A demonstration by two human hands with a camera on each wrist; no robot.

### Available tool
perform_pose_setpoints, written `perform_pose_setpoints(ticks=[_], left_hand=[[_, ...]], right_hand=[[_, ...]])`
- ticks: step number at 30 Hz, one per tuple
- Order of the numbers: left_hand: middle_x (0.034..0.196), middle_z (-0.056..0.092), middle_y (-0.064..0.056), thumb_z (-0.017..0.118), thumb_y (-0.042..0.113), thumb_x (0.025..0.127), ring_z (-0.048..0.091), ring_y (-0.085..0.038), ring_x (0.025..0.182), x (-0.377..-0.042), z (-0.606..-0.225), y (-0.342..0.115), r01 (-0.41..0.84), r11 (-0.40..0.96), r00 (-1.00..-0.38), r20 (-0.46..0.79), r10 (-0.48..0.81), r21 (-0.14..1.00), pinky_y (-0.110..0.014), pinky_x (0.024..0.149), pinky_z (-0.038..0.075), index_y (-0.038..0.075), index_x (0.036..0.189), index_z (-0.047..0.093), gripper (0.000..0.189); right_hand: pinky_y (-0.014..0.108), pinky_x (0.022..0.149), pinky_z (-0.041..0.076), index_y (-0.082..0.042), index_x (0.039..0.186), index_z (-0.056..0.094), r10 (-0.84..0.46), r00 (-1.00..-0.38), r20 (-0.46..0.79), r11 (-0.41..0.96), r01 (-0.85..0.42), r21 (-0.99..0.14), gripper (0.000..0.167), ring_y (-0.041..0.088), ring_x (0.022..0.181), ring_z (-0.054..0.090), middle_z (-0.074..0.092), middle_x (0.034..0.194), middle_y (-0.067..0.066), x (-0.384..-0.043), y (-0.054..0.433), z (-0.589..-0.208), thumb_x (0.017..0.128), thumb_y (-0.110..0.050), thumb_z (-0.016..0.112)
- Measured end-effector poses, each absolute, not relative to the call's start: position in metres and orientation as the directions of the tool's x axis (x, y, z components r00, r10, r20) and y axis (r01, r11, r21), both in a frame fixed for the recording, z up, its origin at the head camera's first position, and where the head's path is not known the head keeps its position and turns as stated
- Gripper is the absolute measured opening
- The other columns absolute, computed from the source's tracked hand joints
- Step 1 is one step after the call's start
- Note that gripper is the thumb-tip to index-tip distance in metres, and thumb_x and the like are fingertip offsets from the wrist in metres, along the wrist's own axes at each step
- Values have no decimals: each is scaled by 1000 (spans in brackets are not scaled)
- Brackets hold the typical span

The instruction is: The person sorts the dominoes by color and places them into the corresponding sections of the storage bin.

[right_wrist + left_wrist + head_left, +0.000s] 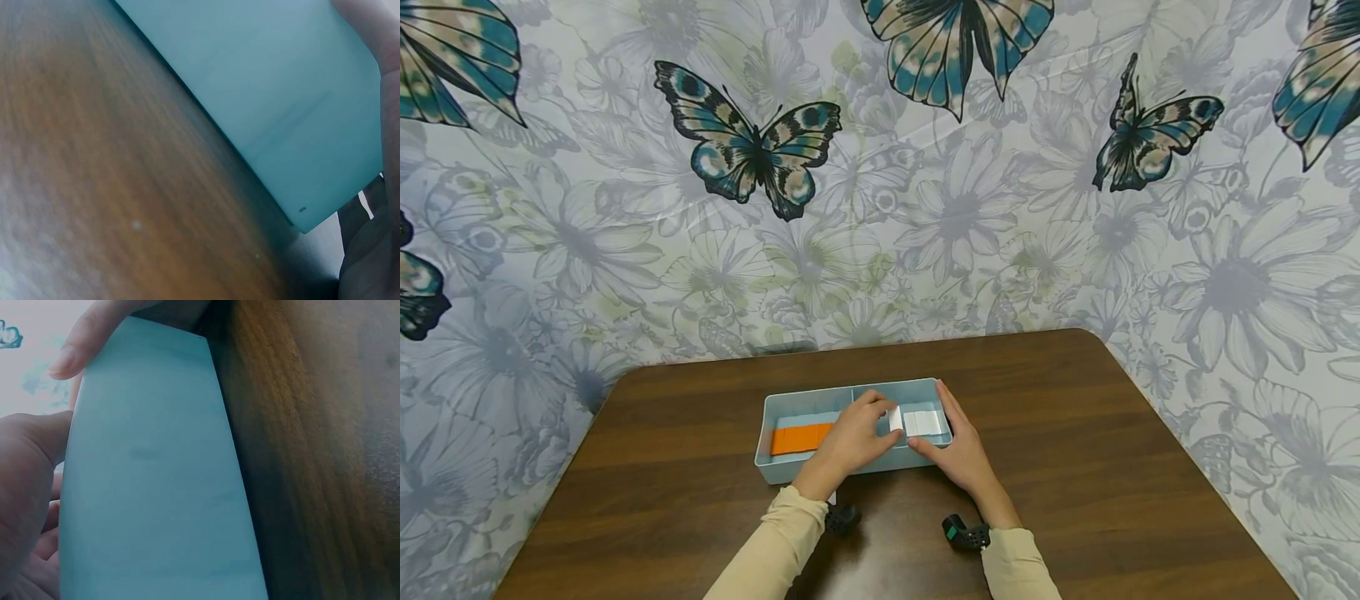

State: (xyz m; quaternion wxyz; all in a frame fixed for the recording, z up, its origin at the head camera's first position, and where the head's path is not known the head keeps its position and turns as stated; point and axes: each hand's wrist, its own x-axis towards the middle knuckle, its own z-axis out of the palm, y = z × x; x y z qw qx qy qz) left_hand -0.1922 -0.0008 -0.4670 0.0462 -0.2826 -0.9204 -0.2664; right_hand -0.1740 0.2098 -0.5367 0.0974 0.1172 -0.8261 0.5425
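Observation:
A light blue divided storage box (pixel 820 468) stands on the table, its outer wall filling much of both wrist views. My left hand (pixel 852 437) reaches over the front wall into the right compartment, pinching a small white flat piece (pixel 895 419) between thumb and fingers. Right beside it, a row of white pieces (pixel 923 423) lies in the same compartment. My right hand (pixel 964 454) holds the box's right end, thumb over the front rim and fingers along the end wall. Orange pieces (pixel 801 438) lie side by side in the left compartment.
The brown wooden table (pixel 647 500) extends around the box on all sides. Behind its far edge hangs a cloth or wall covering (pixel 962 208) printed with butterflies and flowers. Each wrist wears a black strapped device (pixel 966 533).

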Motion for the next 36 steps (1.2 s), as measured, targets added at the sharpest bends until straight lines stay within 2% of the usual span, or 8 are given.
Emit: perform_pose_setpoints(ticks=[8, 19, 24, 31, 36], left_hand=[[114, 67, -13, 83, 19, 88, 68, -25, 97, -198, -466, 3, 547, 711, -834, 219, 506, 441, -40, 86, 60, -2, 117, 74, 37], [110, 68, -13, 85, 19, 85, 66, -23, 91, -200, -465, 10, 487, 763, -870, 160, 467, 424, -37, 84, 60, -2, 112, 76, 36], [110, 68, -14, 84, 20, 85, 66, -24, 93, -203, -466, 11, 502, 766, -863, 169, 477, 401, -39, 85, 60, -3, 111, 76, 36], [112, 69, -15, 85, 20, 85, 68, -28, 99, -206, -465, 13, 497, 783, -866, 151, 478, 374, -42, 91, 59, -3, 112, 76, 36], [108, 68, -13, 85, 20, 85, 67, -26, 96, -206, -463, 17, 473, 808, -878, 114, 464, 352, -40, 88, 59, -2, 109, 77, 34]], right_hand=[[64, 120, 28, -20, 166, 25, -91, -954, 285, 384, -298, -874, 101, 32, 156, 25, 23, 171, 3, -173, 209, -537, 86, -35, 85], [64, 121, 26, -18, 166, 25, -93, -955, 282, 376, -296, -878, 102, 31, 156, 24, 23, 171, 3, -173, 209, -535, 85, -35, 85], [65, 120, 28, -15, 165, 25, -90, -951, 296, 387, -307, -869, 102, 33, 156, 25, 23, 171, 5, -173, 210, -538, 86, -34, 85], [63, 121, 26, -20, 166, 25, -93, -951, 294, 378, -307, -874, 102, 30, 156, 24, 23, 171, 2, -174, 209, -537, 85, -34, 86], [61, 121, 27, -17, 165, 26, -84, -952, 295, 385, -304, -872, 102, 30, 156, 26, 24, 171, 4, -174, 209, -537, 84, -33, 86]])
